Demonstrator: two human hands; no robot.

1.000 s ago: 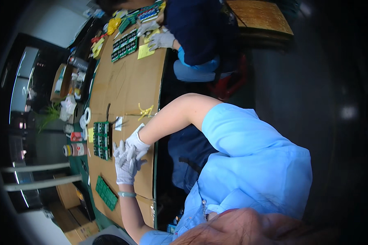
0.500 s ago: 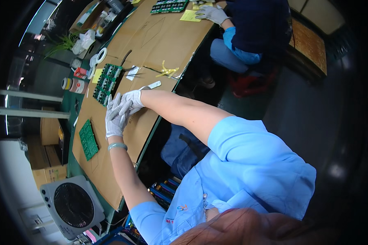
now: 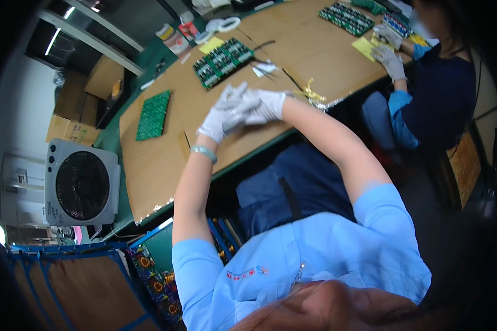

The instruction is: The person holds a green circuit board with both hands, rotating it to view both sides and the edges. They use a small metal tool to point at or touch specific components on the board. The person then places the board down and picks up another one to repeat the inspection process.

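Both my hands wear white gloves and are laced together above the cardboard-covered bench (image 3: 163, 176). My left hand (image 3: 222, 115), with a pale bangle at its wrist, has its fingers stretched out between those of my right hand (image 3: 266, 107). My right hand comes in from the other side, its fingers spread across the left. No object shows in either. Just beyond them lies a green circuit board packed with components (image 3: 222, 63). A flatter green circuit board (image 3: 153, 116) rests to the left of my hands.
Behind the boards stand tape rolls (image 3: 229, 24) and small jars (image 3: 174, 41). Yellow ties (image 3: 313, 91) lie by the bench's front edge. A grey fan (image 3: 83, 185) is at the left. On the right, a co-worker in gloves (image 3: 391, 62) sits beside more boards (image 3: 346, 19).
My view has swung round, so the bench and co-worker appear turned and shifted. My hands remain together, the fingers now more fully interlaced.
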